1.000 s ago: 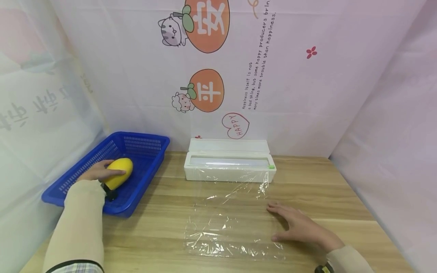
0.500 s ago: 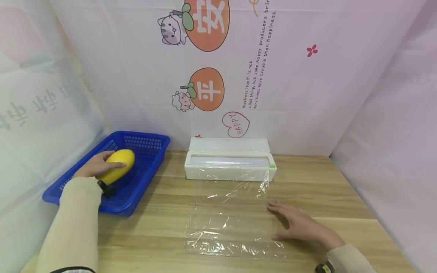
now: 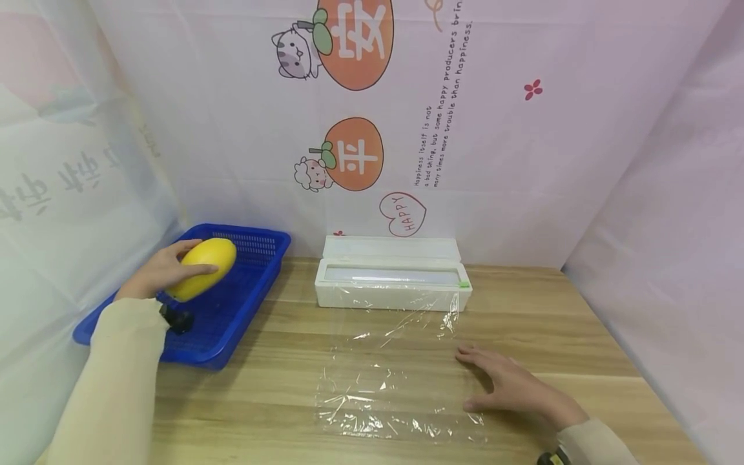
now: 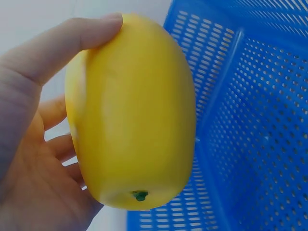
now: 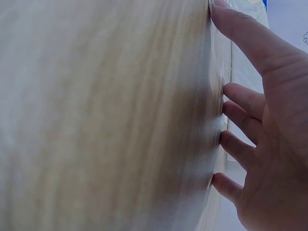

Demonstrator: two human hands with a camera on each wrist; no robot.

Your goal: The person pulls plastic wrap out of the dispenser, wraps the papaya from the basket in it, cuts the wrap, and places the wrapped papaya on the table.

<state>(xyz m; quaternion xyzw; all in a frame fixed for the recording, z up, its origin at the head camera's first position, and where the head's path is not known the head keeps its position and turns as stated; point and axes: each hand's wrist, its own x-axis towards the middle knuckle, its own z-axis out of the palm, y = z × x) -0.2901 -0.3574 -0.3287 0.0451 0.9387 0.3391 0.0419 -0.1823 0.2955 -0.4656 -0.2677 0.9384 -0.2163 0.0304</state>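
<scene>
My left hand (image 3: 159, 268) grips a smooth yellow melon (image 3: 210, 265) above the blue plastic basket (image 3: 256, 303). In the left wrist view the thumb lies over the melon's (image 4: 137, 110) upper side, with fingers behind it; a small green stem stub shows at its near end. My right hand (image 3: 511, 384) rests with spread fingertips on the wooden table, at the right edge of a sheet of clear cling film (image 3: 386, 387). The film runs forward from a white dispenser box (image 3: 392, 297), whose lid (image 3: 391, 248) stands up at the back. In the right wrist view the fingertips (image 5: 230, 139) touch down along the surface.
A green slider (image 3: 464, 284) sits at the right end of the dispenser. White printed cloth (image 3: 494, 142) hangs behind the table (image 3: 540, 310) and along both sides. The basket stands at the left, close to the cloth.
My left hand has lifted the melon up from the bottom of the basket, its far end now higher and slightly to the right. The right hand and film have stayed in place.
</scene>
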